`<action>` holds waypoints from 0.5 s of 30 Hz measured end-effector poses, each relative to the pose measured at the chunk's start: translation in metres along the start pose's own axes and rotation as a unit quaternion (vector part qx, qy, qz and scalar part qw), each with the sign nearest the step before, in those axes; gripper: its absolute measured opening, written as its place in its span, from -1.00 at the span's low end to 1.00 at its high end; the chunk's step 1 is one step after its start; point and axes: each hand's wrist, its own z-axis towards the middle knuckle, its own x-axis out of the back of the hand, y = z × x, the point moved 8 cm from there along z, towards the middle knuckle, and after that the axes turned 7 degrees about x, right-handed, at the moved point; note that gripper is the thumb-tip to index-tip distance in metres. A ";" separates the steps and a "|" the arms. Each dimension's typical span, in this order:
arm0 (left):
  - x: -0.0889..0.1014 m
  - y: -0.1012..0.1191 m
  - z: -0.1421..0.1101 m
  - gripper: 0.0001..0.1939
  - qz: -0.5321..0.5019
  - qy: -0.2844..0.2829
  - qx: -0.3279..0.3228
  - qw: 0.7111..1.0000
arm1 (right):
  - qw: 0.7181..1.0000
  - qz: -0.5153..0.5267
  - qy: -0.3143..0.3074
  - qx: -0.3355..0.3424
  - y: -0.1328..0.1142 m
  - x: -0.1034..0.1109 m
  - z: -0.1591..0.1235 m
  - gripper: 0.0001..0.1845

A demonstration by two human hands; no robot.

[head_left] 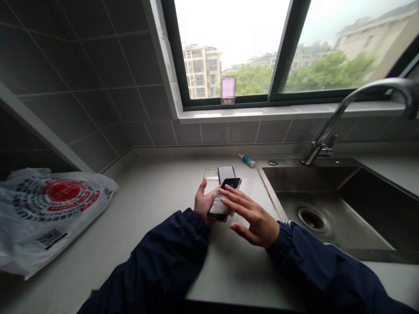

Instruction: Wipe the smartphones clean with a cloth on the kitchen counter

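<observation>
My left hand [203, 202] is wrapped round a black smartphone [225, 198] and holds it just above the pale countertop [157, 205]. My right hand [251, 214] hovers over the phone with its fingers stretched out, the fingertips touching the screen. Right behind the phone a second dark rectangular slab [225, 173] lies flat on the counter, next to a clear flat piece [211, 173]. Both arms wear dark blue sleeves.
A steel sink [343, 205] with a drain and a curved tap [353, 109] fills the right side. A small tube [247, 160] lies by the back wall. A white printed plastic bag [49, 209] lies at the left. A window is above.
</observation>
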 end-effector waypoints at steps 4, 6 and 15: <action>-0.001 0.002 0.000 -0.03 -0.030 -0.004 -0.028 0.999 | 0.998 -0.035 0.030 -0.036 0.009 0.005 -0.003 -0.41; -0.002 0.001 0.001 -0.03 -0.035 -0.014 -0.032 0.999 | 0.998 -0.043 0.017 -0.039 0.012 0.003 -0.005 -0.42; -0.004 -0.005 0.003 0.02 -0.002 -0.074 0.013 0.997 | 0.983 -0.149 0.037 -0.103 0.035 0.014 -0.012 -0.45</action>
